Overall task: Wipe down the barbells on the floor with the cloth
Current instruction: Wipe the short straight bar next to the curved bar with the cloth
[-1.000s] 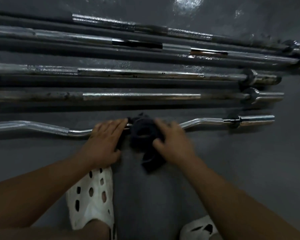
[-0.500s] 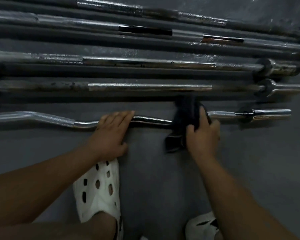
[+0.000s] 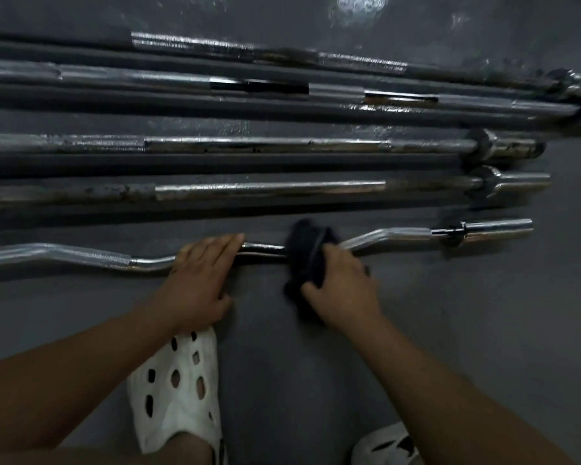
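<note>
1. Grey gym floor (image 3: 483, 330) holds four straight barbells (image 3: 269, 188) lying side by side, with a curl bar (image 3: 81, 256) nearest the person.
2. Left hand (image 3: 198, 280) rests on the curl bar's middle, fingers straight.
3. Right hand (image 3: 341, 290) grips a dark cloth (image 3: 307, 246) wrapped over the bar, just right of the left hand.
4. White perforated clogs (image 3: 178, 391) stand below.
</note>
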`<action>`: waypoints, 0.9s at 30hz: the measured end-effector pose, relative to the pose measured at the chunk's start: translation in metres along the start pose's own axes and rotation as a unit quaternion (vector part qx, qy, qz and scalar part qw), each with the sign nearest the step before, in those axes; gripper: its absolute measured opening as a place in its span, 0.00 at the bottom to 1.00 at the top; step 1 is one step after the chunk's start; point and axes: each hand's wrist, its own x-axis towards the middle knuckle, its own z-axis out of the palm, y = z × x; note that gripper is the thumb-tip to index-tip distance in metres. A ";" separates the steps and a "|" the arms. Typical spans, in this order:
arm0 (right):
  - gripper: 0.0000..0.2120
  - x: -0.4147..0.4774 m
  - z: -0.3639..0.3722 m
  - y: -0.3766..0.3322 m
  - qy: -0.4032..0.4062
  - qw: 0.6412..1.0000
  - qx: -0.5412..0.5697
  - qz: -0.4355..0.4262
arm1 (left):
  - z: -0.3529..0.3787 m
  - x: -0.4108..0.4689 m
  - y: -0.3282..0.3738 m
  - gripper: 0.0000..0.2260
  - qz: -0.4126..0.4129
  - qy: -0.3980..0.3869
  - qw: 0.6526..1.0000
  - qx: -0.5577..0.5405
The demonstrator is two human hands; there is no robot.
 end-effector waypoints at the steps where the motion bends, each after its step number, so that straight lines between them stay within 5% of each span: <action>1: 0.29 -0.002 -0.004 -0.003 -0.019 0.998 -0.007 -0.053 | -0.001 0.000 0.001 0.47 0.002 0.001 1.000 0.001; 3: 0.25 0.009 -0.015 0.012 0.041 0.997 0.020 -0.055 | 0.002 0.000 -0.001 0.47 0.005 0.004 1.000 0.004; 5: 0.23 0.021 -0.019 0.041 0.157 0.983 0.056 0.078 | 0.004 0.000 -0.003 0.47 0.004 0.010 1.000 0.007; 8: 0.26 0.012 -0.004 0.028 0.140 0.967 -0.025 0.209 | 0.004 0.002 -0.001 0.47 0.000 0.008 1.000 0.014; 10: 0.26 0.001 0.011 -0.006 0.062 0.991 -0.093 0.077 | 0.002 0.002 0.001 0.48 -0.004 -0.001 1.000 0.017; 13: 0.24 -0.001 0.003 -0.025 -0.041 0.985 -0.039 -0.164 | 0.001 0.000 0.001 0.50 -0.003 0.009 1.000 0.021; 15: 0.26 0.018 -0.007 -0.004 0.032 0.994 0.041 -0.098 | 0.003 0.000 0.000 0.48 0.001 0.010 1.000 0.014; 18: 0.30 0.017 -0.002 -0.001 0.134 0.976 0.059 0.161 | 0.001 0.000 0.001 0.47 -0.005 0.009 1.000 0.003; 23: 0.27 0.008 0.001 -0.057 -0.027 0.990 0.019 -0.135 | 0.002 0.000 -0.001 0.45 0.000 -0.005 1.000 0.011; 25: 0.23 0.029 -0.019 -0.037 0.008 0.993 0.075 -0.093 | 0.002 0.001 -0.002 0.46 0.003 0.002 1.000 0.008; 27: 0.22 0.040 -0.023 -0.008 0.119 0.979 0.143 0.078 | 0.005 0.002 -0.002 0.47 -0.001 0.004 1.000 -0.004</action>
